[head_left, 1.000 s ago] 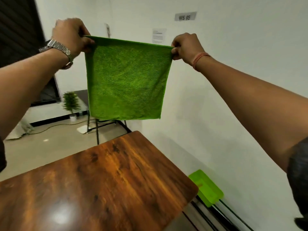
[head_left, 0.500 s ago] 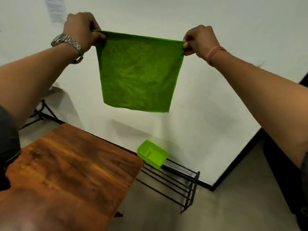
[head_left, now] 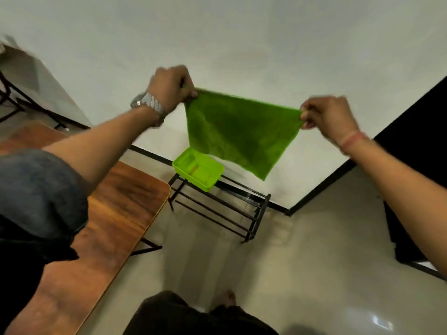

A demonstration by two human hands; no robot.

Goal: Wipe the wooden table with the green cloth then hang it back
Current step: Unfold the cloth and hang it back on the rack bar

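The green cloth [head_left: 238,134] hangs spread flat in the air in front of the white wall. My left hand [head_left: 170,87], with a metal watch on its wrist, pinches the cloth's upper left corner. My right hand [head_left: 325,116], with a pink band on its wrist, pinches the upper right corner. The cloth's lower edge dangles just above a black metal rack [head_left: 225,209] on the floor. The wooden table [head_left: 116,213] lies at the lower left, partly hidden by my left arm and sleeve.
A bright green plastic basket [head_left: 197,171] sits on the rack's left end, right beside the table's corner. A dark panel [head_left: 416,131] stands at the right, and black table legs [head_left: 14,102] show at the far left. Pale floor tiles [head_left: 302,262] spread below, with my foot near the bottom.
My view has swung right and down, from the table toward the rack. Both hands have lowered with the cloth still stretched between them, so it now hangs over the rack and basket.
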